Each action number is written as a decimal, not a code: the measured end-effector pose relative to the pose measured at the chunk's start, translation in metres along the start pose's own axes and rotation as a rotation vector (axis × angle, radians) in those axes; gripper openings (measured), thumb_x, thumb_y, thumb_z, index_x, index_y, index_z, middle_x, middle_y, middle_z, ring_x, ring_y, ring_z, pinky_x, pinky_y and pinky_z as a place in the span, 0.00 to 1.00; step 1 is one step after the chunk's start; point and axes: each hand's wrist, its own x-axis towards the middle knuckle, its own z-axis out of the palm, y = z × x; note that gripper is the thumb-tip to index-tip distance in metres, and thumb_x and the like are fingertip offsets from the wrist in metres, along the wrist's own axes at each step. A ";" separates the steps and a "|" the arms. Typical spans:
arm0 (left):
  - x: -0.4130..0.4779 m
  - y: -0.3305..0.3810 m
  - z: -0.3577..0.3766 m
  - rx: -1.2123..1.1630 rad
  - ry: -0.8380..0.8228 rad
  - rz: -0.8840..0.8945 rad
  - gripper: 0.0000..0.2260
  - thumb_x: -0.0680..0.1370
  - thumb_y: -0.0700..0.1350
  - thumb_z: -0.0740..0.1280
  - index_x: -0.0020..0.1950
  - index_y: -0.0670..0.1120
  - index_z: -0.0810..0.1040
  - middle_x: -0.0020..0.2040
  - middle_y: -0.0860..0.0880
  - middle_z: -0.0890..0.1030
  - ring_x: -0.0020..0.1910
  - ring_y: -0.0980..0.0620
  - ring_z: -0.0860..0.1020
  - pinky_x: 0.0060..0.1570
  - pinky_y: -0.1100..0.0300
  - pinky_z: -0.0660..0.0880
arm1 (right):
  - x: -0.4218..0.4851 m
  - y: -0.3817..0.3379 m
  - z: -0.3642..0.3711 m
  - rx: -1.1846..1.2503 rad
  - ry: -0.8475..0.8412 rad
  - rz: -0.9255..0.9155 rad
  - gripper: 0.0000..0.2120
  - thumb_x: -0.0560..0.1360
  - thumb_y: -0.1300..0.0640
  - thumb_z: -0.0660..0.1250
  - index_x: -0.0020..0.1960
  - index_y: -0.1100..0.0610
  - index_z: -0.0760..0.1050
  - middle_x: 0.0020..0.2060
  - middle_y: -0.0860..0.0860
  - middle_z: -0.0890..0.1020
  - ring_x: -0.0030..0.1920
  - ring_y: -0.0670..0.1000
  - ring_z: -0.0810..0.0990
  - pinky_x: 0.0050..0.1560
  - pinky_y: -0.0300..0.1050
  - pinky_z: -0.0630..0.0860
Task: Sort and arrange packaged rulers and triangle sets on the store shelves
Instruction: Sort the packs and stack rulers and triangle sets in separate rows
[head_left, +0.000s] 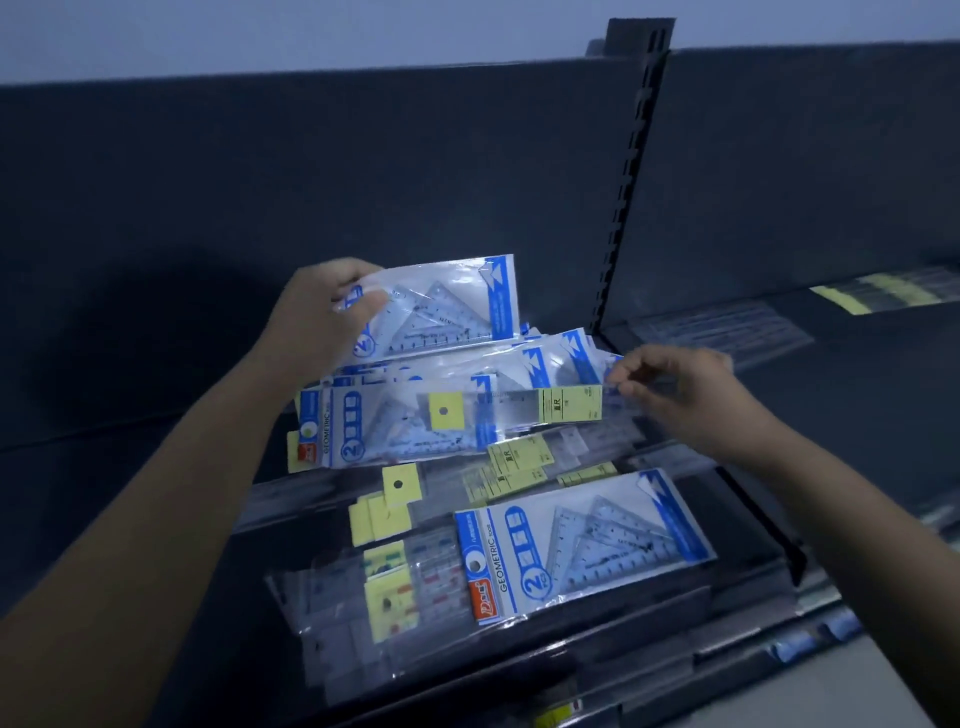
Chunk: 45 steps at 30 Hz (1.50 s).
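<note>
Your left hand (322, 312) pinches a triangle set (441, 306) at 11 o'clock, lifted off the pile to separate types; your right hand (675, 387) pinches a packaged ruler (519, 408) at 3 o'clock

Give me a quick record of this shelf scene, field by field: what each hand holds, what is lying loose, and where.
left hand: lifting a clear blue-edged triangle set pack above the pile
right hand: fingers pinch the end of a clear ruler pack with yellow label
pile: blue triangle packs stacked on dark shelf
front: lone blue "Geometric" triangle pack lying flat
front left: yellow-tagged ruler packs, overlapping
</note>
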 end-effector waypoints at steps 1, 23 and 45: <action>0.000 0.004 0.011 -0.049 -0.030 -0.011 0.03 0.77 0.40 0.67 0.48 0.44 0.80 0.37 0.53 0.82 0.30 0.65 0.76 0.31 0.72 0.71 | -0.007 0.000 -0.003 -0.012 0.026 0.022 0.12 0.75 0.60 0.68 0.41 0.44 0.76 0.37 0.43 0.83 0.44 0.43 0.81 0.67 0.61 0.63; 0.005 0.193 0.278 -0.214 -0.541 -0.023 0.04 0.76 0.41 0.69 0.49 0.46 0.82 0.43 0.53 0.84 0.38 0.63 0.81 0.40 0.72 0.75 | -0.130 0.160 -0.160 -0.221 0.156 0.174 0.06 0.74 0.59 0.67 0.46 0.49 0.78 0.38 0.40 0.80 0.41 0.46 0.81 0.55 0.52 0.72; 0.131 0.339 0.597 -0.440 -0.726 -0.176 0.10 0.73 0.34 0.70 0.51 0.46 0.82 0.45 0.44 0.85 0.40 0.48 0.83 0.46 0.55 0.80 | -0.107 0.405 -0.367 -0.179 0.213 0.343 0.08 0.75 0.62 0.66 0.45 0.51 0.79 0.38 0.42 0.81 0.39 0.45 0.80 0.39 0.32 0.71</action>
